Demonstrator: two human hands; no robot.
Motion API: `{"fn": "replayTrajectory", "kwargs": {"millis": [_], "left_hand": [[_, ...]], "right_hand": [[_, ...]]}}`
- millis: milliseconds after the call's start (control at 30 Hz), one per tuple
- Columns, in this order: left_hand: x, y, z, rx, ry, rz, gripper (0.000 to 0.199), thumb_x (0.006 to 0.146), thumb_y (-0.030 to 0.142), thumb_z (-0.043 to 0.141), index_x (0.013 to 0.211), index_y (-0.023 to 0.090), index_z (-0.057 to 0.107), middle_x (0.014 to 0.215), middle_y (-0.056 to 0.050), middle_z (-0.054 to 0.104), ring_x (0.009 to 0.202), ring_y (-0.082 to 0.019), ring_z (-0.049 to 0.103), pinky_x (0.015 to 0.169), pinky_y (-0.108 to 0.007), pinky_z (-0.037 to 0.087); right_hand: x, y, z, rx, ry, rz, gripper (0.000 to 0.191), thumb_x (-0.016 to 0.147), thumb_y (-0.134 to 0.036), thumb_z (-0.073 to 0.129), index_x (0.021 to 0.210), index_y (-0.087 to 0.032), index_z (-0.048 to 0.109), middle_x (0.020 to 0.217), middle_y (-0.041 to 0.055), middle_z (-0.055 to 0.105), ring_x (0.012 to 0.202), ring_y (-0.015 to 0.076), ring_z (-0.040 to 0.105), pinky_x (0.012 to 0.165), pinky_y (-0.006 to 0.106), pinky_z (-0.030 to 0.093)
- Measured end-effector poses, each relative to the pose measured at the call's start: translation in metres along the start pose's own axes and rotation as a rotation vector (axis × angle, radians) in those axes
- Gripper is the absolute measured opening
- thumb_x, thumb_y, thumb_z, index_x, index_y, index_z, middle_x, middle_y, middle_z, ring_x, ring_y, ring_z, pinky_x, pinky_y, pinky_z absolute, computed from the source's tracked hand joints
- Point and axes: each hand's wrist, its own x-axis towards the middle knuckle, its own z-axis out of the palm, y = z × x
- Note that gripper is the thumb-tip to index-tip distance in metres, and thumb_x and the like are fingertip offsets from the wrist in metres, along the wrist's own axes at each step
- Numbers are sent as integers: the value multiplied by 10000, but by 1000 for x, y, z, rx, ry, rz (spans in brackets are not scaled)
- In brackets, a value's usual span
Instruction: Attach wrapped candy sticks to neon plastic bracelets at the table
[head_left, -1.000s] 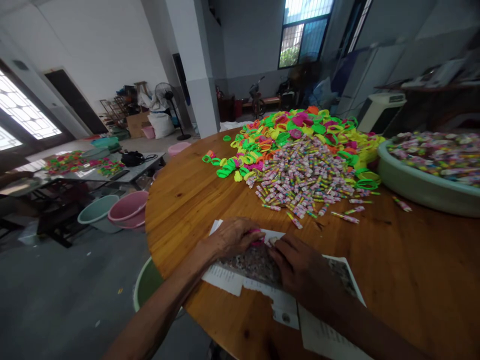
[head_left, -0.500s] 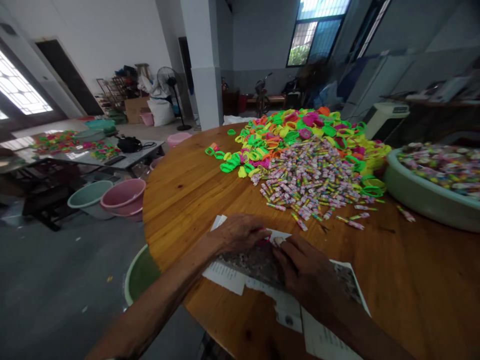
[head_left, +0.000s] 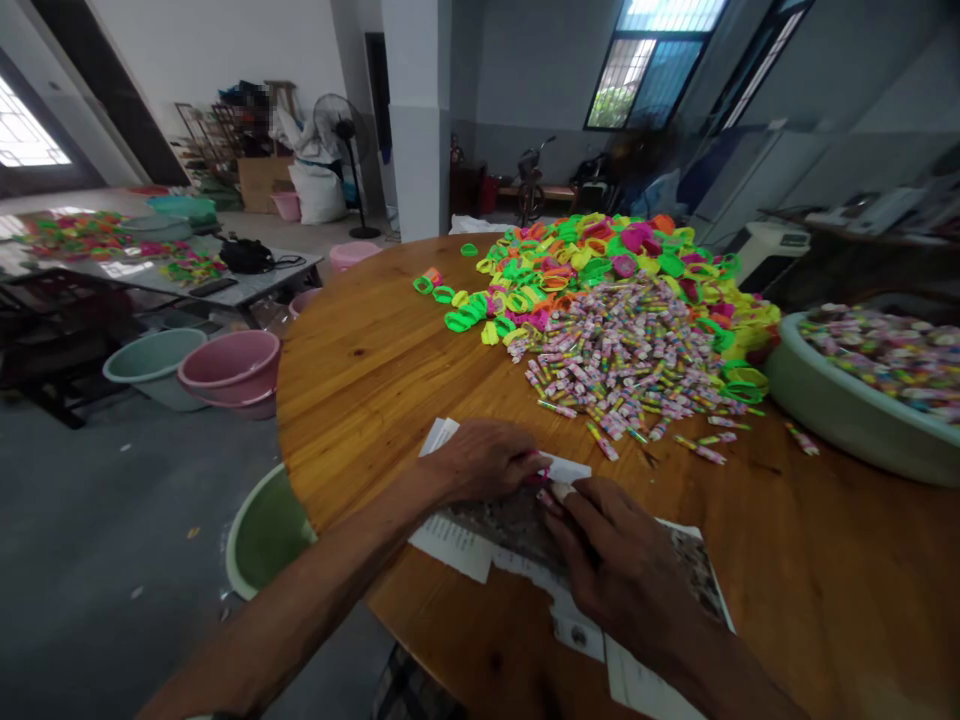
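Head view, round wooden table. Left hand and right hand meet over printed paper sheets lying at the near table edge. Fingers of both hands curled inward, tips close together; between them a small pink piece, only a sliver visible. It sits just above the paper, between the two sets of fingertips. The left hand appears to pinch it; whether the right hand pinches it too or only touches it, cannot tell. Its long axis and facing: too hidden by the fingers to tell. Beyond the hands, well apart, a heap of small wrapped sticks spreads across the table centre, sticks lying at all angles. Behind that, touching it, a pile of neon plastic rings, green, yellow, pink, orange. Right side: a pale green basin on the table, filled with more wrapped pieces. On the floor, left: a pink basin, and a green basin just below the table rim.
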Motion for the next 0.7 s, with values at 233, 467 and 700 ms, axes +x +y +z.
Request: {"fn": "replayTrajectory", "kwargs": {"millis": [233,467,700], "left_hand": [[0,2,-4,16,-23,-9,348,996,377,452,825,154,657,847,-64,696,830,-185,629,739,-275,424],[-1,1,-4,11,-28,-7,343,998,375,447,827,155,646,851,-60,689,831,-182,624,738,-273,422],[0,-1,-2,-4,-13,22,346,1001,379,446,834,155,650,847,-63,687,826,-190,621,726,-289,416]], "right_hand": [[-1,3,2,-32,-38,-3,81,961,-147,508,965,-180,582,920,68,531,868,199,517,776,359,449],[5,3,4,53,130,37,71,957,-134,535,968,-194,572,921,55,576,846,162,558,738,294,460],[7,3,3,31,148,45,91,966,-145,507,978,-182,589,844,52,566,777,166,552,699,309,462]]}}
